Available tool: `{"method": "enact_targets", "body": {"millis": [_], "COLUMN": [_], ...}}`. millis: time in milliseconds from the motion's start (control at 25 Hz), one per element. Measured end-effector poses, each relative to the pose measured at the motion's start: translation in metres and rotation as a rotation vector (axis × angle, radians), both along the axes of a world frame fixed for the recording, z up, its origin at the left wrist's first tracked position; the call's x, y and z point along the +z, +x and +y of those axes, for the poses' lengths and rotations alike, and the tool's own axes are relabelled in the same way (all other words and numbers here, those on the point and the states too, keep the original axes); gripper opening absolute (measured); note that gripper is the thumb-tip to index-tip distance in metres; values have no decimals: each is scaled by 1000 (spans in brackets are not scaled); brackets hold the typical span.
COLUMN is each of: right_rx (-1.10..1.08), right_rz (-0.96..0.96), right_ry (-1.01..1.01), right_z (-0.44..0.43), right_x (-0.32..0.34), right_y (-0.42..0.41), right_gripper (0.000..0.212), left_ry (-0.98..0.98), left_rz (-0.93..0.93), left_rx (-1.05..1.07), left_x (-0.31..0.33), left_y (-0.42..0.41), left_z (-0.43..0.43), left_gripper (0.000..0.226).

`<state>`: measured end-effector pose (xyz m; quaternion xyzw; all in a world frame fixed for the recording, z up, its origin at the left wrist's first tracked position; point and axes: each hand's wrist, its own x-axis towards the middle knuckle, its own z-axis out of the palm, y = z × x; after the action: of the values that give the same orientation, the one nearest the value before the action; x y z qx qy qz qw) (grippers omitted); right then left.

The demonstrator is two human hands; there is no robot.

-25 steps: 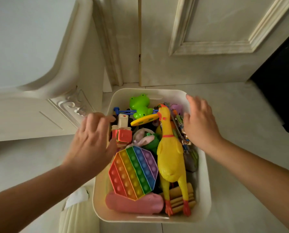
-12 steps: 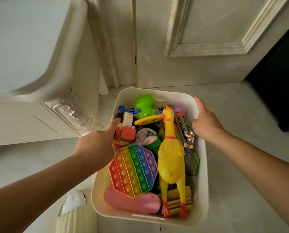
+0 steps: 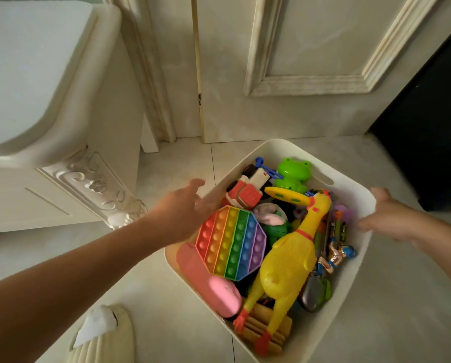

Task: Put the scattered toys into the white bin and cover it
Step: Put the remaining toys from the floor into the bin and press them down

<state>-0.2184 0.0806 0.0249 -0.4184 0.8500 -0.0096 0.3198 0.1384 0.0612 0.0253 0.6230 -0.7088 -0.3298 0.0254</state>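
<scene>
White bin (image 3: pixel 350 289) sits on the tiled floor (image 3: pixel 166 297), turned corner-on to me, right of centre. It is open-topped and packed full. My left hand (image 3: pixel 182 213) is at the bin's left rim, thumb sticking out toward the far side. The fingers blur against the wall, so I cannot tell whether they hook over it or just press flat. My right hand (image 3: pixel 384 218) is on the right rim, thumb outside and fingers curled over the edge into the bin, clamped on it, though this one is smeared too. Contents, near to far: pink slab (image 3: pixel 208 281) along the left wall, rainbow pop pad (image 3: pixel 231 242) lying on it, yellow rubber chicken (image 3: pixel 289 260) stretched lengthwise with its red feet at the near end. A small action figure (image 3: pixel 337 258) lies by the right wall, a red and white truck (image 3: pixel 248 189) far left, and a green frog (image 3: pixel 293 174) at the far corner. Carved white cabinet (image 3: pixel 62 127) stands to the left, panelled door (image 3: pixel 297 48) beyond.
</scene>
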Motion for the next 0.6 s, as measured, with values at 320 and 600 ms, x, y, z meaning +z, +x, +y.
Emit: {"method": "enact_targets", "body": {"millis": [320,600], "right_rx": [251,370], "right_rz": [108,403], "right_ry": [-346,-252], "right_z": [-62,-48], "right_x": [-27,-26], "right_y": [23,8], "right_gripper": [39,19], "left_ry": [851,788], "left_rz": [-38,401], "left_rx": [-5,323], "left_x": [-5,-12], "left_y": [34,8], "left_z": [65,67], "left_gripper": [85,28]}}
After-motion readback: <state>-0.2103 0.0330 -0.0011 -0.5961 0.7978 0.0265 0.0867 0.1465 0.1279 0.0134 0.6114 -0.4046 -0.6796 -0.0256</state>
